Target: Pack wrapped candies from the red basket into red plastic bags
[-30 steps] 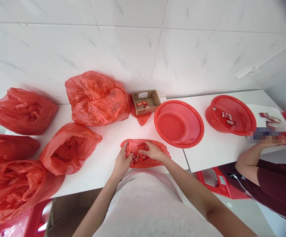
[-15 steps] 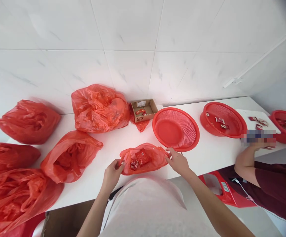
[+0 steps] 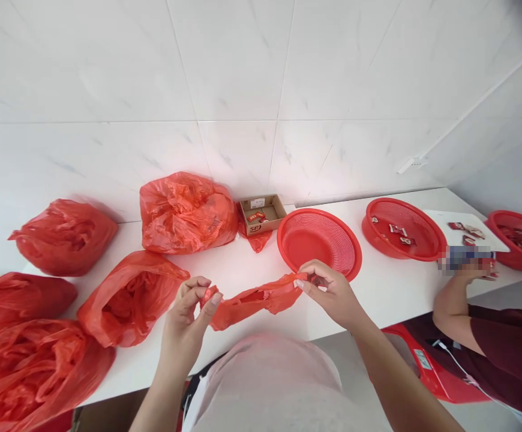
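Note:
A thin red plastic bag (image 3: 247, 306) is stretched between my two hands above the front of the white table. My left hand (image 3: 189, 306) pinches its left end, the plastic bunched between thumb and fingers. At the right end, my right hand (image 3: 328, 292) grips the other corner. The bag's mouth is drawn nearly flat, so its contents are hidden. Just beyond my right hand stands a red mesh basket (image 3: 319, 243) with nothing visible in it. An opened red bag (image 3: 132, 300) stuffed with more red plastic lies left of my left hand.
Several bulging red bags (image 3: 189, 213) crowd the left and back. A small cardboard box (image 3: 261, 215) holding red packets stands by the wall. Right of it, another red basket (image 3: 404, 231) contains a few packets. A co-worker's arm (image 3: 454, 300) works at the far right.
Both hands have raised the bag's ends and pulled its mouth narrow, covering the packets seen inside before. The left end is now bunched up. The view has tilted up slightly.

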Demonstrator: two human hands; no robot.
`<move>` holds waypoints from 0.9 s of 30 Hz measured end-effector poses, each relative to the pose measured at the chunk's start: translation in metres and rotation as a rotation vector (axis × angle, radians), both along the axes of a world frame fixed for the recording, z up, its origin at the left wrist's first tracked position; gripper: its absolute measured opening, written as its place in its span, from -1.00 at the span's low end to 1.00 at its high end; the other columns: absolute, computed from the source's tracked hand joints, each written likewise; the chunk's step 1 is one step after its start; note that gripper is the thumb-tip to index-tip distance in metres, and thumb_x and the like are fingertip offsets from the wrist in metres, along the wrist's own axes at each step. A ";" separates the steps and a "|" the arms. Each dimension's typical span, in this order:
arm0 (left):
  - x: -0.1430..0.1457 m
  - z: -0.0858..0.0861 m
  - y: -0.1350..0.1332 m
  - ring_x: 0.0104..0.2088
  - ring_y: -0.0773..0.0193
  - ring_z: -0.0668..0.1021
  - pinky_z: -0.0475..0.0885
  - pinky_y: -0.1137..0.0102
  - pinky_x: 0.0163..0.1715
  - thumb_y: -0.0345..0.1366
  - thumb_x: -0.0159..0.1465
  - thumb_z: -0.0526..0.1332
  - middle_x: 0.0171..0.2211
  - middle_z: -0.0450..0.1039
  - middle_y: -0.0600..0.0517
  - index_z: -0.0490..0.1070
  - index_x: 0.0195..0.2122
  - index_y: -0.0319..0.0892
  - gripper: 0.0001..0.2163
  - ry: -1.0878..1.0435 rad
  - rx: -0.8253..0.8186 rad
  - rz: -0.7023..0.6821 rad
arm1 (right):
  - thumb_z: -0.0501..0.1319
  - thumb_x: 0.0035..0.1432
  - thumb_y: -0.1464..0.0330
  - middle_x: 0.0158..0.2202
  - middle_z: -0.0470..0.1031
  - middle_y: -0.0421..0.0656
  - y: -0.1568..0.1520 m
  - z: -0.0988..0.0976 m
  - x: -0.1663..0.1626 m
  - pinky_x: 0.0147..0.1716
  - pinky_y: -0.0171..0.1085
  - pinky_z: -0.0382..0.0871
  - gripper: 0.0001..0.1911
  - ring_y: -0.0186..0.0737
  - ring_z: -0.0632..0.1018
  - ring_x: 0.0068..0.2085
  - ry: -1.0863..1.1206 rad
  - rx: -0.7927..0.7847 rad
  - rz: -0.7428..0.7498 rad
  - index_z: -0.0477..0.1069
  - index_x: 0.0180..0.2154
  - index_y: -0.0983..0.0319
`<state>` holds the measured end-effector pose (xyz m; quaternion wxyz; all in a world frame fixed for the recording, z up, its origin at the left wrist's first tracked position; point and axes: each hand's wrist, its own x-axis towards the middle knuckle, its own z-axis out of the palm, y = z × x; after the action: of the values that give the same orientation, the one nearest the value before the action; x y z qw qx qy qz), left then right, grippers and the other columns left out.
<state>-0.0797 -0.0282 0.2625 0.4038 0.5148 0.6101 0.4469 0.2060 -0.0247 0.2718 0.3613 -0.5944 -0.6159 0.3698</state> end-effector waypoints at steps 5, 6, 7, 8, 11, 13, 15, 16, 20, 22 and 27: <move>-0.002 -0.008 -0.001 0.08 0.08 0.42 0.35 0.25 0.04 -0.11 0.23 0.24 -0.02 0.39 -0.06 0.39 -0.41 -0.12 -0.80 -0.134 0.027 -0.072 | 0.23 0.16 0.29 -0.28 0.46 -0.17 0.000 0.004 -0.015 -0.33 -0.22 0.36 -0.95 -0.21 0.44 -0.30 -0.039 0.038 0.050 0.39 -0.34 0.11; -0.001 -0.009 0.000 0.08 0.08 0.42 0.35 0.24 0.05 -0.13 0.24 0.24 -0.01 0.40 -0.07 0.41 -0.32 -0.10 -0.84 -0.141 0.042 -0.129 | 0.23 0.16 0.31 -0.28 0.46 -0.17 0.000 0.005 -0.021 -0.33 -0.22 0.37 -0.97 -0.21 0.45 -0.29 -0.028 0.051 0.091 0.40 -0.33 0.11; 0.002 -0.009 0.002 0.07 0.09 0.44 0.35 0.23 0.05 -0.15 0.24 0.24 -0.02 0.41 -0.07 0.41 -0.20 -0.08 -0.83 -0.127 0.050 -0.198 | 0.23 0.16 0.32 -0.27 0.46 -0.18 0.001 0.007 -0.027 -0.31 -0.21 0.38 -0.98 -0.21 0.46 -0.28 -0.024 0.075 0.127 0.41 -0.31 0.10; 0.006 -0.009 0.004 0.03 0.10 0.46 0.36 0.23 0.04 -0.17 0.22 0.26 -0.04 0.43 -0.06 0.38 -0.08 -0.06 -0.74 -0.094 0.048 -0.270 | 0.24 0.15 0.34 -0.26 0.46 -0.17 0.002 0.009 -0.035 -0.27 -0.20 0.40 -0.97 -0.21 0.47 -0.26 -0.032 0.109 0.158 0.44 -0.30 0.10; 0.026 -0.013 0.009 -0.16 0.17 0.52 0.41 0.29 -0.09 -0.26 0.14 0.32 -0.15 0.48 0.01 0.29 0.09 -0.04 -0.53 0.030 -0.018 -0.492 | 0.29 0.10 0.39 -0.22 0.44 -0.15 0.005 0.014 -0.064 -0.15 -0.18 0.43 -0.90 -0.19 0.48 -0.17 -0.062 0.211 0.252 0.52 -0.30 0.08; 0.038 -0.017 0.012 -0.23 0.18 0.52 0.42 0.34 -0.22 -0.30 0.17 0.25 -0.21 0.50 0.01 0.39 -0.07 -0.09 -0.72 0.039 -0.055 -0.603 | 0.30 0.11 0.41 -0.18 0.44 -0.14 0.008 0.015 -0.081 -0.10 -0.18 0.44 -0.86 -0.18 0.48 -0.13 -0.047 0.245 0.327 0.56 -0.28 0.06; 0.044 -0.022 0.013 -0.27 0.19 0.50 0.40 0.37 -0.31 -0.29 0.26 0.11 -0.27 0.48 -0.01 0.43 -0.26 -0.15 -0.87 -0.006 -0.082 -0.628 | 0.27 0.15 0.39 -0.11 0.43 -0.13 0.012 0.013 -0.090 -0.06 -0.16 0.43 -0.83 -0.17 0.46 -0.08 -0.034 0.273 0.370 0.57 -0.22 0.04; 0.045 -0.023 0.013 -0.30 0.21 0.47 0.37 0.38 -0.34 -0.26 0.30 0.05 -0.31 0.46 -0.01 0.42 -0.29 -0.16 -0.82 -0.031 -0.109 -0.612 | 0.25 0.17 0.38 -0.07 0.42 -0.11 0.015 0.010 -0.091 -0.03 -0.14 0.42 -0.80 -0.15 0.45 -0.03 -0.033 0.282 0.374 0.55 -0.16 0.04; 0.037 -0.025 0.014 -0.49 0.35 0.28 0.22 0.44 -0.46 -0.06 0.36 0.00 -0.50 0.26 0.14 0.36 -0.25 -0.18 -0.70 -0.148 -0.229 -0.513 | 0.16 0.27 0.33 0.01 0.43 -0.09 0.022 -0.008 -0.079 -0.05 -0.15 0.42 -0.71 -0.18 0.47 -0.01 0.041 0.152 0.387 0.43 0.02 0.11; 0.033 -0.025 0.014 -0.53 0.40 0.17 0.14 0.46 -0.50 0.00 0.35 0.03 -0.54 0.12 0.19 0.32 -0.31 -0.17 -0.67 -0.229 -0.247 -0.505 | 0.18 0.26 0.30 -0.02 0.47 -0.12 0.021 -0.019 -0.073 -0.11 -0.19 0.44 -0.69 -0.24 0.51 -0.11 0.109 0.037 0.399 0.38 0.05 0.12; 0.033 -0.026 0.015 -0.58 0.44 0.10 0.08 0.48 -0.56 0.05 0.32 0.05 -0.56 0.10 0.21 0.28 -0.38 -0.18 -0.63 -0.346 -0.292 -0.454 | 0.29 0.11 0.38 -0.19 0.53 -0.19 0.011 -0.038 -0.077 -0.24 -0.26 0.42 -0.64 -0.29 0.51 -0.28 0.188 -0.098 0.316 0.36 -0.02 0.15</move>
<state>-0.0469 -0.0134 0.2364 0.6607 0.4906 0.4596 0.3340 0.1292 -0.0139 0.2343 0.3255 -0.4698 -0.6464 0.5055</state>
